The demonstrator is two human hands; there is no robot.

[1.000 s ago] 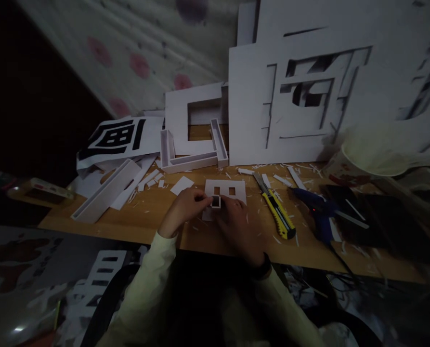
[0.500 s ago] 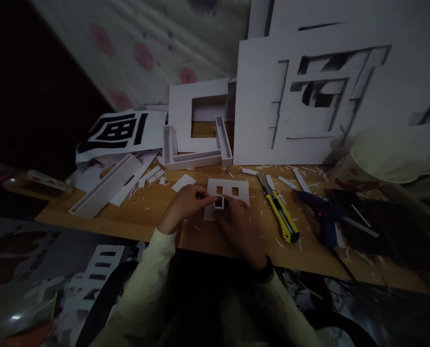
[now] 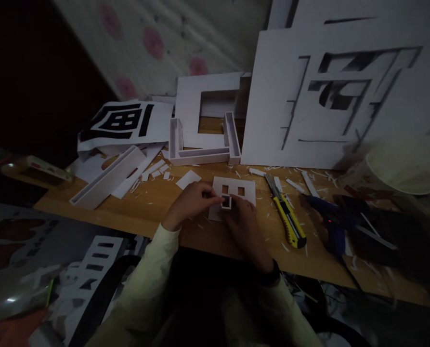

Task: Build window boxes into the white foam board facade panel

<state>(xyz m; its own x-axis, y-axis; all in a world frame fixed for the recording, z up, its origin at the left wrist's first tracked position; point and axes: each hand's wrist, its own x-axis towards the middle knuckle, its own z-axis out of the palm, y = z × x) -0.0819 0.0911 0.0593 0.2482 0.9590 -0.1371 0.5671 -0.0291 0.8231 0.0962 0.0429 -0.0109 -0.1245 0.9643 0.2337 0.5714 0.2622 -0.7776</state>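
Observation:
In the head view, a small white square foam-board frame (image 3: 230,207) is held over a flat white board piece (image 3: 232,189) with square holes cut in it. The thumb and fingertips of my left hand (image 3: 188,205) pinch the frame from its left side. Fingers of my right hand (image 3: 246,226) close on its right side, partly hidden in shadow. Both hands cover the lower part of the holed board, so whether the frame touches it I cannot tell. A loose white square piece (image 3: 188,179) lies just beyond my left hand.
A yellow utility knife (image 3: 289,219), blade out, lies right of my hands. Beyond it are a blue glue gun (image 3: 328,219) and a paper tub (image 3: 368,173). White box-shaped strokes (image 3: 200,156) and a large cut-out board (image 3: 268,96) stand behind. Scraps litter the wooden table (image 3: 157,212).
The view has shifted slightly, so things sit a little differently in the picture. The small frame looks slightly turned between my fingers; both hands keep their hold on it.

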